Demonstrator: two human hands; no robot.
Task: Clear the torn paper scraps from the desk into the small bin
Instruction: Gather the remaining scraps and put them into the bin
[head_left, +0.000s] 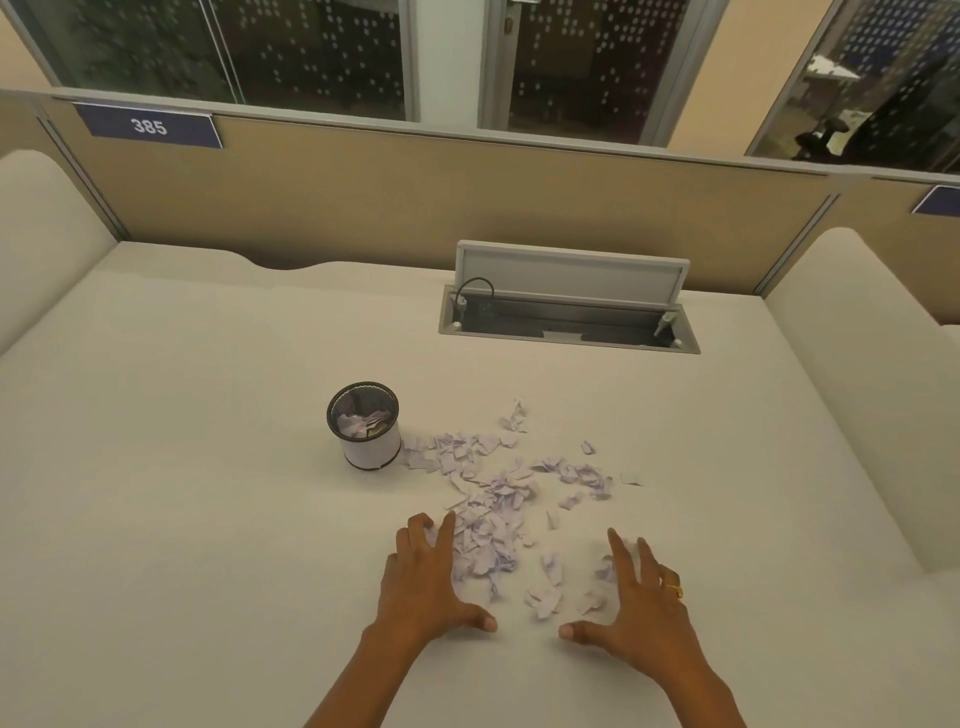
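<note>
Pale lilac scraps (498, 499) lie strewn over the cream desk (182, 467), thickest in a drift running from just right of the bin (364, 425) toward the near edge, with a few loose bits farther right and one small cluster at the far end. Black mesh forms the bin, which stands upright on the desk, left of the scraps and just beside the nearest ones; some torn paper already sits inside it. Both hands rest palm-down on the desk at the near end of the scatter, thumbs pointing toward each other with a gap between them. Spread wide and flat, the left hand (423, 577) has its fingers (445, 535) touching the left edge of the thick drift, gripping nothing. Likewise splayed, the right hand (641, 605) has fingertips resting among a few stray scraps at the right, and it holds nothing; a gold ring (673, 586) shows on one of its fingers. A handful of scraps lie on the desk between the two hands. Farther back, right of centre, a grey cable hatch (569, 306) is set into the desk with its lid propped up, a black cord looping from its left end. Behind the desk stands a tan partition (415, 197) bearing a blue plate (149, 126) that reads 385.
</note>
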